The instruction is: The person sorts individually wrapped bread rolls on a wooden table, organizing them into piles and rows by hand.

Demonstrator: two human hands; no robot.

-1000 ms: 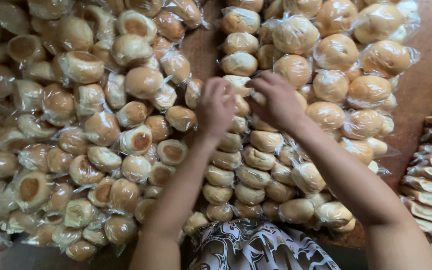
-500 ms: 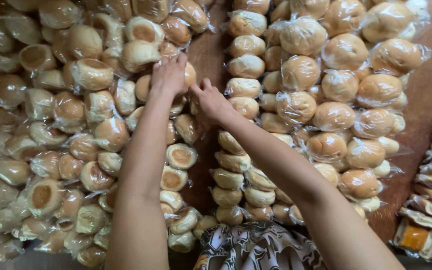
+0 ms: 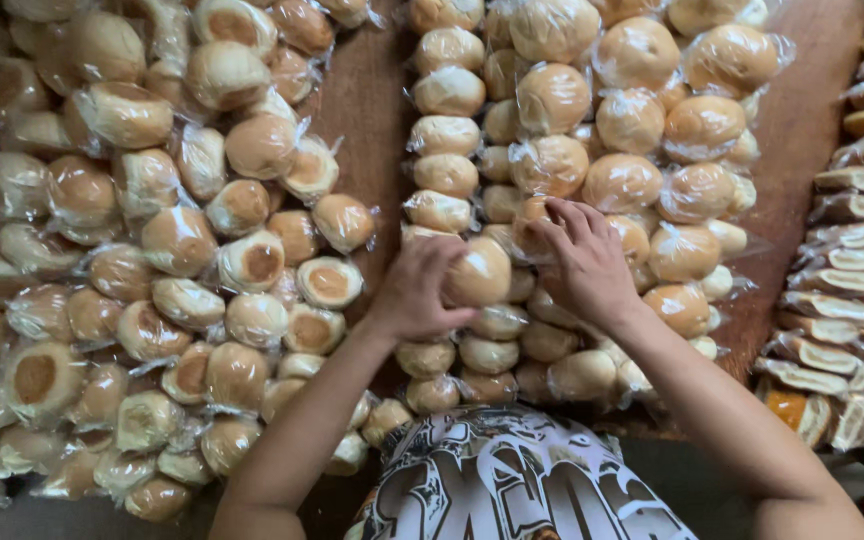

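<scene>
Left hand (image 3: 420, 290) seemingly grips wrapped bun (image 3: 479, 272); right hand (image 3: 584, 262) beside.

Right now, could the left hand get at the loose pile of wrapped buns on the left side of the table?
Probably yes. The left hand rests on a wrapped bun in the middle rows, and only a bare strip of table lies between it and the loose pile.

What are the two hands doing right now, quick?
Left hand: closed around a round golden bun in clear plastic wrap.
Right hand: fingers curled on the wrapped buns in the middle rows; whether it grips one cannot be told.
</scene>
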